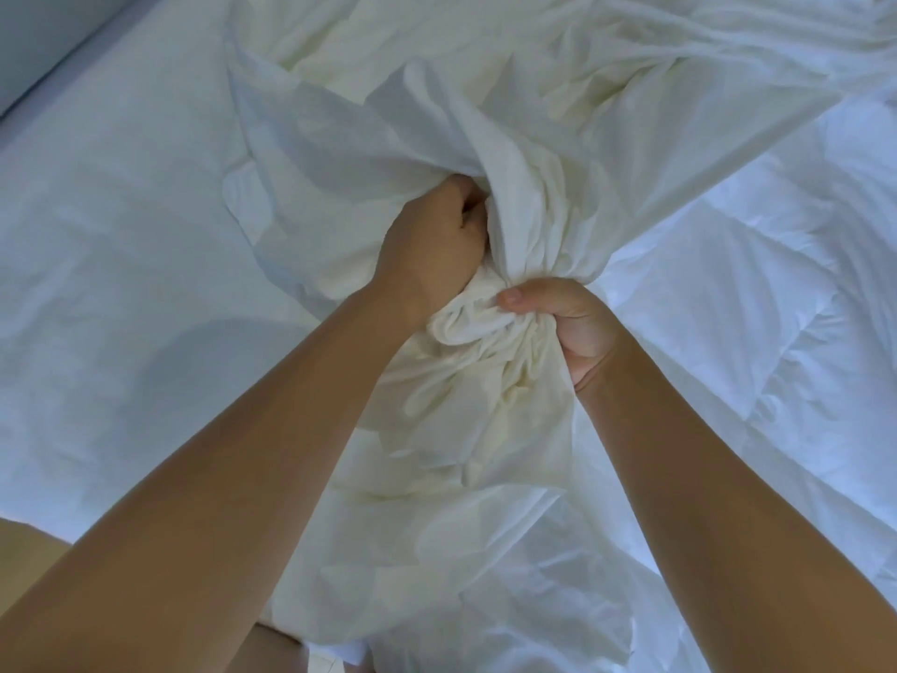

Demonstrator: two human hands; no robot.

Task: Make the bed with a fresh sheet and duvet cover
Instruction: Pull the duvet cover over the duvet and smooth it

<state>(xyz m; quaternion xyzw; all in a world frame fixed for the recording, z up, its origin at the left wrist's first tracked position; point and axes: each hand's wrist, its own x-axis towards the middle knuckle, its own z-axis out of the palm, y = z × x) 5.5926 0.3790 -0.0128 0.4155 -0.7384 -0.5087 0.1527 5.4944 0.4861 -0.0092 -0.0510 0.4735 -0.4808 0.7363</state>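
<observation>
Both hands gripped the cream duvet cover [485, 114] over the middle of the bed. The left hand [437, 250] was curled into a fold of it, fingers buried in the cloth. The right hand [563, 323], just right of it and nearer, clenched a tight bunch with the thumb pressed across. From the 2 hands the cover fanned out toward the far side. A flat white sheet [121, 245] lay left; a quilted white duvet [786, 284] lay right.

Left hand [437, 245] and right hand [563, 323] grip bunched cream duvet cover [485, 138] above the white sheet [121, 211].
</observation>
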